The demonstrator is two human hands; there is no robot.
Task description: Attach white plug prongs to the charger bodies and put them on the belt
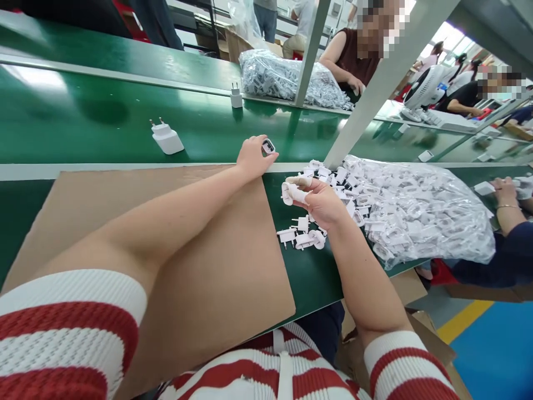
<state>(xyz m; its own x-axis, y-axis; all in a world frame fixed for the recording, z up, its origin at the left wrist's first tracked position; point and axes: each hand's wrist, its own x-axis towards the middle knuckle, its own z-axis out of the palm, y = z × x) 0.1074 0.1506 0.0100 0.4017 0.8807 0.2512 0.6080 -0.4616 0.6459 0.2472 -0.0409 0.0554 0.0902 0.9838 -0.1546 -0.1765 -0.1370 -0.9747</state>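
Observation:
My left hand (252, 158) is closed on a white charger housing (268, 146) at the near edge of the green conveyor; the housing's open end, dark inside, faces me. To its right my right hand (327, 204), with white covers on its fingertips, pinches a small white plug piece (287, 193). Below and behind that hand, loose white two-pin plug pieces (306, 240) lie on the green table. They spread toward a clear plastic bag (428, 205) full of similar pieces. The two hands are apart.
A brown cardboard sheet (200, 261) lies under my left arm. On the conveyor (116, 122) are a charger with pins (167, 138) and another charger (236, 98). A slanted metal post (358, 122) rises ahead. A co-worker's hand (504, 191) is at right.

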